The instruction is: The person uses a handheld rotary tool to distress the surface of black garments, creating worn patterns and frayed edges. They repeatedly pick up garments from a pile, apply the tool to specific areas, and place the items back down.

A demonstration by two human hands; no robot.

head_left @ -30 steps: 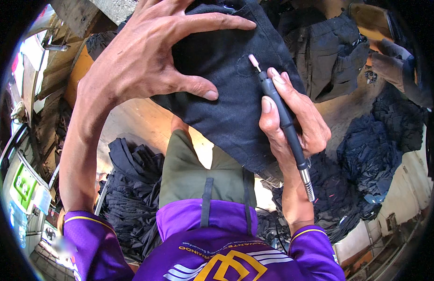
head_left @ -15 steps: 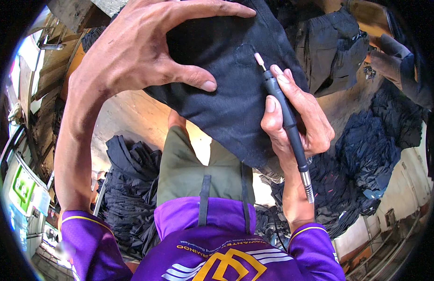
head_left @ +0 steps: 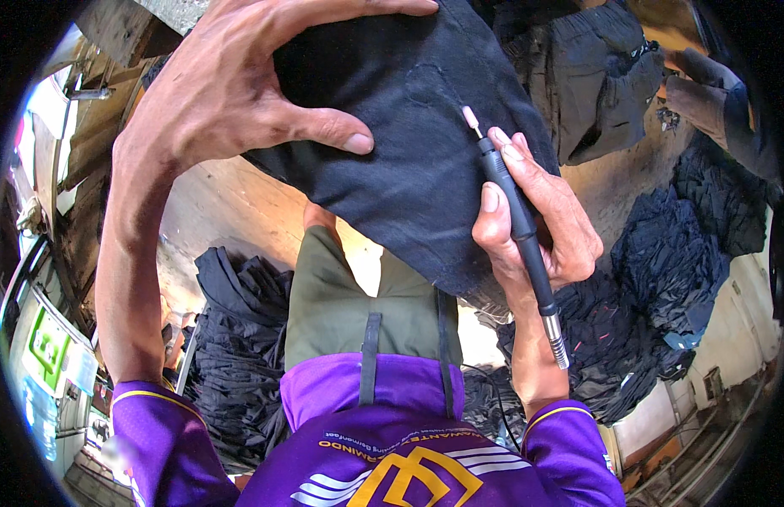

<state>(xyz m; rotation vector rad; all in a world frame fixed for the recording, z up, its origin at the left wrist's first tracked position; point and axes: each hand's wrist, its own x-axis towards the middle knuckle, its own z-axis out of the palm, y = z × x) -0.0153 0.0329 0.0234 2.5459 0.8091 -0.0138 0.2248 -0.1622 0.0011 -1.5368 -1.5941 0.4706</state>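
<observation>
My right hand [head_left: 548,211] is wrapped round a black pen-shaped rotary grinder [head_left: 520,211], its small pink grinding tip [head_left: 469,117] pointing up and left at the black cloth garment piece [head_left: 366,76]. Whether the tip touches the cloth cannot be made out. A faint worn outline shows in the fabric just above and left of it. My left hand [head_left: 227,101] lies over the cloth's left side, thumb and fingers spread wide, thumb flat on the fabric. The far fingertips reach the top edge of the picture.
Dark clothes lie heaped at the left [head_left: 240,355] and right [head_left: 662,262]. Folded black trousers [head_left: 590,84] sit beyond the cloth. At far right are another person's hand and sleeve [head_left: 704,110]. A thin black cable [head_left: 498,397] hangs beside my right forearm.
The cloth and my left hand have shifted a little up and left. My right hand stays nearly in place, so the grinding tip now sits lower right of the worn outline.
</observation>
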